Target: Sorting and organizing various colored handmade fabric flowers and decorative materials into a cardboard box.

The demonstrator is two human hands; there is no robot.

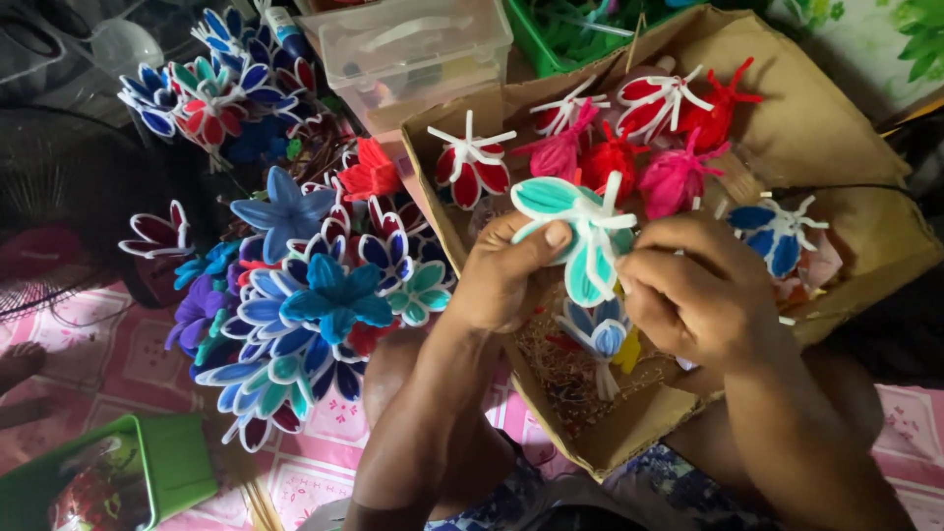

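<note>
While both forearms reach up from the bottom edge, the left hand [501, 280] and the right hand [693, 295] meet over a cardboard box [836, 128]. Left hand is clamped on a teal and white flower [580, 231], thumb pressed across one petal near its centre; right hand is curled shut against the flower's lower right side, fingertips hidden behind the petals. That flower hangs just above the box's open middle.

Down at the lower left a green bin [172, 462] stands on a pink patterned floor mat [98, 359], holding something wrapped in clear plastic that is too dim to tell.

Inside the box, right under the hands, lies a blue and white flower [598, 339] on loose brownish shreds. Farther back in it sit a red and white flower [470, 162], several magenta and red flowers [629, 157], and a blue flower [777, 236] on the right.

Left of the box a big bunch of blue, purple and teal flowers [305, 305] stands close together, touching one another.

Behind the box a clear plastic tub [413, 54] with its lid on holds small items I cannot make out, and beyond it a green crate [551, 29] shows green stems.
</note>
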